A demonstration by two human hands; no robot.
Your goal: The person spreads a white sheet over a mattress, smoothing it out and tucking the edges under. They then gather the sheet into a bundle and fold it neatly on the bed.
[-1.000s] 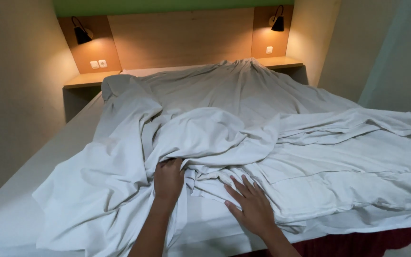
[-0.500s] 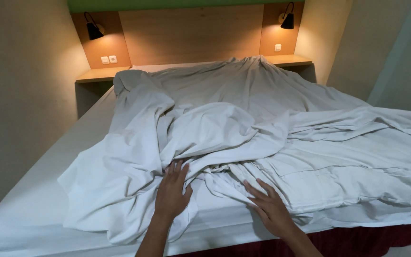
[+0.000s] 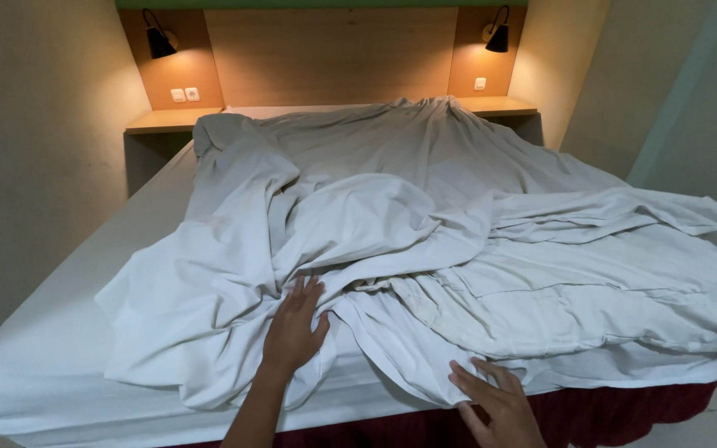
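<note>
A crumpled white sheet [image 3: 425, 249] lies in loose folds over a bed with a white mattress [image 3: 51, 348]. My left hand [image 3: 294, 328] rests flat on the sheet near the foot of the bed, fingers spread and pointing toward the headboard. My right hand [image 3: 495, 402] sits lower and to the right at the sheet's near edge, fingers apart, touching the fabric where it hangs over the mattress side. Neither hand grips anything.
A wooden headboard [image 3: 329, 54] with two lit black wall lamps [image 3: 159, 40] [image 3: 498, 35] and side shelves [image 3: 172, 123] stands behind the bed. A dark red bed skirt [image 3: 624, 415] shows below the mattress. Walls close in on the left and right.
Both hands have slid back toward the foot of the bed along the sheet; the right hand has gone furthest, down to the sheet's edge. The view has pulled back.
</note>
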